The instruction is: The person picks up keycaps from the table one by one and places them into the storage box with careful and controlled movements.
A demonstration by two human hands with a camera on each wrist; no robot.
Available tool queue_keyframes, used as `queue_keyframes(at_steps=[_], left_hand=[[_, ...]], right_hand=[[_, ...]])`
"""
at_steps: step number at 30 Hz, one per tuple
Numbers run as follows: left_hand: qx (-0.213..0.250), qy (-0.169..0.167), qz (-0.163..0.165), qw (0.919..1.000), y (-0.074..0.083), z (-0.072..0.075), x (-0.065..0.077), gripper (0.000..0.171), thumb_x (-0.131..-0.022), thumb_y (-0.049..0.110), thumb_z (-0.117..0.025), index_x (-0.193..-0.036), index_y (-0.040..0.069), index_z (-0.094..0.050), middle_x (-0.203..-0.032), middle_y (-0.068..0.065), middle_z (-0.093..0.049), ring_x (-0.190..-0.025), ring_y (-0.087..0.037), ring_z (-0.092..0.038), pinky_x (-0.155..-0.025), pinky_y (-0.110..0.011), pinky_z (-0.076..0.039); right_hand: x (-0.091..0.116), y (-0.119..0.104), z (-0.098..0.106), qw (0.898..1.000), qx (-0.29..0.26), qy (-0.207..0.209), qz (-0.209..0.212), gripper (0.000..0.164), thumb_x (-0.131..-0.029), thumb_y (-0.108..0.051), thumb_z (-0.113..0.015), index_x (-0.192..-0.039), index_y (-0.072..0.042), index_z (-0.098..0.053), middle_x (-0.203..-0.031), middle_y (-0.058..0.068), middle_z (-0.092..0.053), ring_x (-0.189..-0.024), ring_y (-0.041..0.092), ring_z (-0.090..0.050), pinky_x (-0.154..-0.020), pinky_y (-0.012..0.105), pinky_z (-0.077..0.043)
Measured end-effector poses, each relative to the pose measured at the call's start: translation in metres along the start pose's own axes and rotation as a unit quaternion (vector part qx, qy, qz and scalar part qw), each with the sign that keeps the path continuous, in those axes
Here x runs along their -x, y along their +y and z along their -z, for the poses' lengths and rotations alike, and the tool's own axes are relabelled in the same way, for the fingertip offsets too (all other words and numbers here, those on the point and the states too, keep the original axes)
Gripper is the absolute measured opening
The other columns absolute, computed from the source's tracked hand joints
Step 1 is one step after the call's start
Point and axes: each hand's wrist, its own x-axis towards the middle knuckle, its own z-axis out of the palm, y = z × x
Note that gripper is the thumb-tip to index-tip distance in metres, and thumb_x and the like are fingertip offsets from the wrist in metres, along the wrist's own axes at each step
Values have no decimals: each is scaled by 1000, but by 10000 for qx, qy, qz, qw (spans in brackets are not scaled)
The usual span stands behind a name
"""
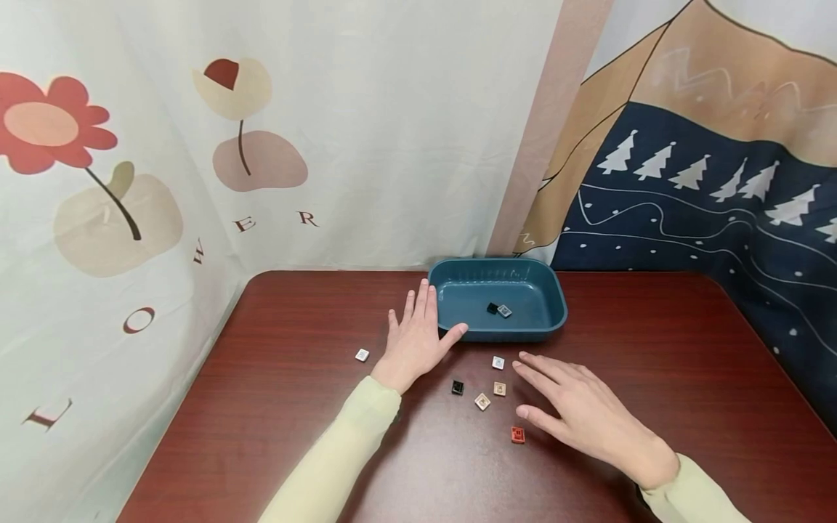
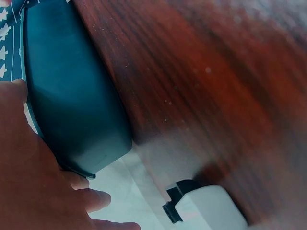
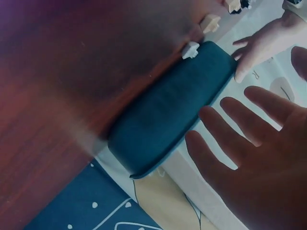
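Sorting looks underway: 2 small tiles already lie in the teal tray, more sit on the bench. Left hand rests flat beside the tray; right hand hovers, fingers spread, holding nothing. Next likely needs pinching the nearest tile

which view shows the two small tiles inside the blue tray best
The head view: it looks down into the blue tray, showing the two tiles inside. Both wrist views show only the tray's outer wall, hiding them.
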Motion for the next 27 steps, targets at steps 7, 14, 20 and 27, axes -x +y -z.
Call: queue_keyframes(at_steps=[7, 14, 20, 27], left_hand=[[-24, 33, -8, 10000, -1, -1, 0, 100, -99, 76, -38, -167, 7, -13, -174, -8, -5, -158, -35, -12, -119, -68, -19], [14, -7, 8, 10000, -1, 0, 1, 100, -99, 76, -37, -167, 7, -11, -174, -7, -2, -159, -34, -11, -119, -68, -17], [74, -36, 25, 10000, 0, 1, 2, 100, -99, 76, -38, -167, 8, -11, -174, -6, -1, -159, -34, -11, -119, -68, -17], [72, -22, 24, 10000, 0, 1, 2, 100, -99, 76, -38, -167, 8, -12, -174, -6, -3, -159, -35, -11, -119, -68, -17]], right_hand=[[8, -3, -7, 9991, 23, -381, 189, 65, -96, -61, -65, -148, -23, -60, -151, 0, -56, -131, 23, -58, -98, 54, -51], [9, -9, -12, 9956, -40, -872, 337, 67, -96, -63, -63, -151, -26, -57, -151, 0, -56, -129, 22, -59, -97, 52, -51], [11, -12, -13, 9921, -136, -1049, 680, 64, -97, -62, -63, -148, -23, -60, -153, -1, -55, -126, 22, -62, -94, 52, -53], [10, -13, -15, 9874, 1, -1033, 1201, 56, -95, -47, -74, -146, -29, -61, -144, 1, -60, -120, 22, -64, -94, 52, -53]])
